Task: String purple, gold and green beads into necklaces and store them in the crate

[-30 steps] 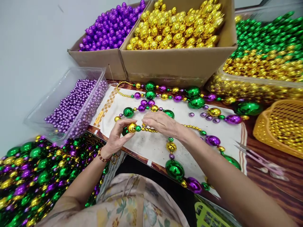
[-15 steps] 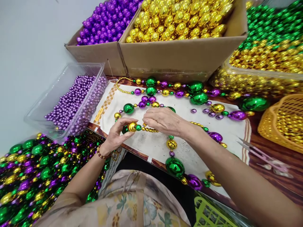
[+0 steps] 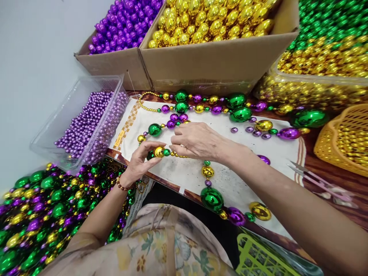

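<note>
My left hand [image 3: 140, 161] pinches a bead strand at a gold bead [image 3: 158, 151], with a small green bead [image 3: 166, 152] just past the fingertips. From there a run of tiny gold beads [image 3: 179, 155] passes under my right hand [image 3: 198, 141]. The right fingers are curled and pressed together just above that run; whatever lies between them is hidden. More of the beads lie on the white cloth [image 3: 184, 180], including a big green bead [image 3: 212, 198] and a purple bead [image 3: 236, 216] nearer my body.
A finished-looking bead necklace [image 3: 240, 114] lies along the back. Behind are a cardboard box of gold beads [image 3: 215, 57] and purple beads [image 3: 123, 27]. A clear tub [image 3: 77, 122] stands left, a yellow basket [image 3: 342, 142] right, near scissors [image 3: 324, 184]. Several loose lilac beads [image 3: 257, 133] dot the cloth.
My right hand has risen slightly, its fingers curling more tightly. My left hand keeps its pinch on the strand. The whole view has shifted a little.
</note>
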Demonstrator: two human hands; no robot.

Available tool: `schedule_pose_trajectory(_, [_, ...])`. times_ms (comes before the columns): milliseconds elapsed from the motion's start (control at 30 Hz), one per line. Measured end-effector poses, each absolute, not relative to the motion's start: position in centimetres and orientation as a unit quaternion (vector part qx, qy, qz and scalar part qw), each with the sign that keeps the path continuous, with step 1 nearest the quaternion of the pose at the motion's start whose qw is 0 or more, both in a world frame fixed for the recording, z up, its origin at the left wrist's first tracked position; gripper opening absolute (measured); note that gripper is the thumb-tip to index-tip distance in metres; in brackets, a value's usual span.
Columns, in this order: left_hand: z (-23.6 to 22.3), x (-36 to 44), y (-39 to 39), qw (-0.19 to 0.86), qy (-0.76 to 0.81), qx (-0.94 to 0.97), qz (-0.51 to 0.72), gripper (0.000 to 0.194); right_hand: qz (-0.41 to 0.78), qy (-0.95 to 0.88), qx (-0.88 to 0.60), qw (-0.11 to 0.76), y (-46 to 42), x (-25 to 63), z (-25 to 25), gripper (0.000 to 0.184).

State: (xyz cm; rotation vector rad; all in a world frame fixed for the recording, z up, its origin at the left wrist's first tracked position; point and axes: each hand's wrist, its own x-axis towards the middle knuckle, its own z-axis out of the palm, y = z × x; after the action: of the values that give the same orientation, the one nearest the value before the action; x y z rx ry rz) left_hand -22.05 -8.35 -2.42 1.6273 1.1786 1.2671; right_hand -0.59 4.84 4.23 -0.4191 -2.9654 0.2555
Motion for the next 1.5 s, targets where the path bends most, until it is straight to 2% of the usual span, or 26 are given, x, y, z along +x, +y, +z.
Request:
schedule_pose_trajectory(233, [-2.5,-22.1,-8.3,0.378,0.455,0.637,0.495,0.041,0.053,-0.986,-0.143,0.064,4.8,-0.5,3.9,0.043])
schedule_pose_trajectory(867, [-2.2,-21.9,-8.3,0.395,0.473,0.617,0.49,0.035,-0.017,-0.983,-0.07,0.168,4.9,0.3,4.1,0.036])
schedule_pose_trajectory(1067, [-2.3,-21.9,-8.5,0.395,0.484,0.617,0.479,0.034,-0.024,-0.979,-0.07,0.188,5.1,0.5,3.7,0.04])
schedule_pose_trajectory(1233, [-2.4,-22.0,-8.6,0.334,0.474,0.658,0.481,0.041,0.049,-0.972,-0.143,0.178,5.7,1.1,2.7,0.046])
schedule_pose_trajectory(1500, [-3.0,-21.6,-9.0,0.221,0.455,0.712,0.487,0.045,0.324,-0.854,-0.305,0.268,-0.4,3.9,4.3,0.053])
